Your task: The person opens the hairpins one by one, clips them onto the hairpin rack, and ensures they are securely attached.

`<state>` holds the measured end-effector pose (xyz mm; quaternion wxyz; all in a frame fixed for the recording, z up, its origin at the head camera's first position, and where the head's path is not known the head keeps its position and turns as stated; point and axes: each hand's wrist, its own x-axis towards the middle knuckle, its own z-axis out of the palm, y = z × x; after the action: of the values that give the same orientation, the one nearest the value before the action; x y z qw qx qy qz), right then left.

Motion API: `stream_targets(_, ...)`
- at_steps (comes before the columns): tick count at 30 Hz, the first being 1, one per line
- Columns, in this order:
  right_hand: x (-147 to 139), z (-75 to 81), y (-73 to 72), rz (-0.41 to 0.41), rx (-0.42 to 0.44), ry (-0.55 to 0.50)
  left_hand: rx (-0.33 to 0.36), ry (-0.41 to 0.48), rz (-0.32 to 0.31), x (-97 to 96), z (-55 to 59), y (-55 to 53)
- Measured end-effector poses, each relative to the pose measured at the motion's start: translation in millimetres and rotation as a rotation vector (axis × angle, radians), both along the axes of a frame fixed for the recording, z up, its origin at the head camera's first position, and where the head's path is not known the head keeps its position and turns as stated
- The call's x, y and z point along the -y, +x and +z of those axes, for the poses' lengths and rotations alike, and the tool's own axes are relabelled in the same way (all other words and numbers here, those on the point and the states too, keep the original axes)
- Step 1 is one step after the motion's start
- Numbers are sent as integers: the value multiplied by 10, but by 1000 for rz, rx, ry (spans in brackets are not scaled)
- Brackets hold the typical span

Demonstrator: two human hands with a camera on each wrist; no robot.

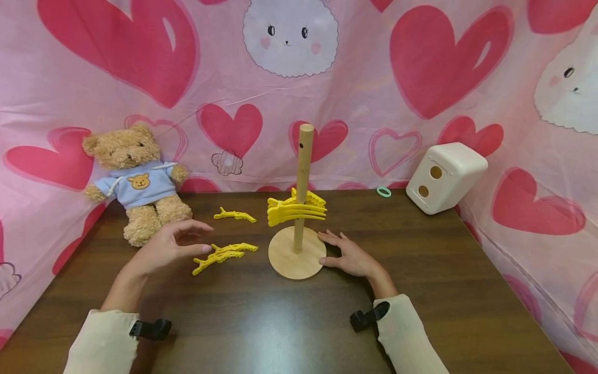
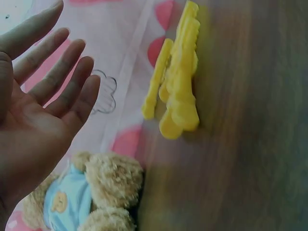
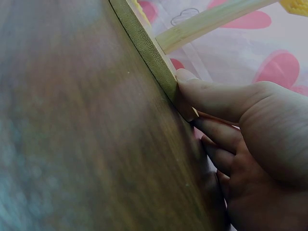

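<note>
A wooden stand [image 1: 299, 156] rises from a round base [image 1: 282, 257] in the middle of the table. Several yellow alligator hair clips [image 1: 285, 213] cluster across its pole, a little above the base. My right hand [image 1: 352, 257] holds the base's right edge, its thumb [image 3: 211, 96] against the rim. To the left of the stand, two more yellow clips [image 1: 219, 258] lie close together, with a single clip [image 1: 235, 215] farther back. Fingers extended and nothing in it, my left hand [image 1: 170, 244] hovers just left of the pair; the left wrist view shows its bare palm.
A teddy bear [image 1: 145, 184] in a blue top sits at the back left. Towards the back right lie a small mint-green ring [image 1: 384, 192] and a white box [image 1: 448, 176] with two round holes. Behind the table hangs a pink heart-patterned cloth [image 1: 364, 93].
</note>
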<state>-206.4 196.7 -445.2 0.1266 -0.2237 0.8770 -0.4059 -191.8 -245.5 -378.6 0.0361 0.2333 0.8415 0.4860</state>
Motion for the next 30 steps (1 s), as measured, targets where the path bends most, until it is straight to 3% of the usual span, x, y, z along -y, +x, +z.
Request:
stream_targets(7, -3, -23, -4, 12, -16, -6, 53, -79, 46, 132, -76, 60)
stream_targets(14, -5, 0, -7, 0, 0, -5, 176, -113, -32, 274, -195, 48)
stream_targets(30, -19, -13, -21, 5, -1, 1, 166, -145, -96, 295, -402, -74)
